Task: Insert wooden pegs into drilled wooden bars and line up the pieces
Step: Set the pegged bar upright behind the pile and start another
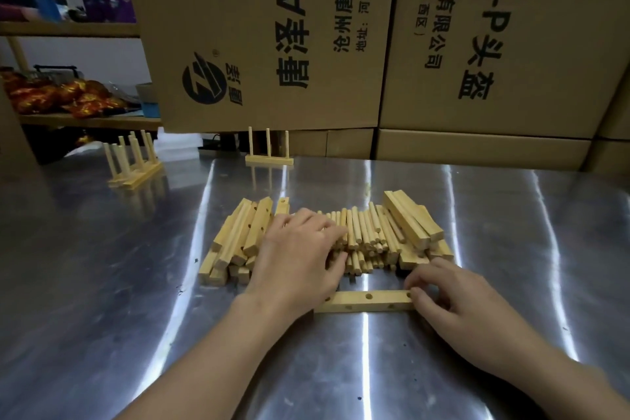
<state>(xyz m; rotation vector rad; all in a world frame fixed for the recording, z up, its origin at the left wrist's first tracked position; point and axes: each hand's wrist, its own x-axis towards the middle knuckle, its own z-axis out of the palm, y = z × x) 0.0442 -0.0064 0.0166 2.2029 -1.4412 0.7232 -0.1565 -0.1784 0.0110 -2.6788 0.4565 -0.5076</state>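
Wood meets both hands. The right hand (453,297) pinches the right end of a bar (368,302) at lower centre. The left hand (300,259) lays bent fingers on the pegs (368,235) just behind; I cannot tell if it grips one. The steel table (102,283) gleams, with cardboard boxes (272,27) behind it and pegged bars (134,164) standing at upper left. The bar's long axis runs left to right; the pegs point away.

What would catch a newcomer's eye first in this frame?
A heap of pegs and bars sits in the middle of the steel table, the left hand lying on the pegs. Just in front, the right hand pinches the end of a single drilled bar. Big printed cardboard boxes stand behind.
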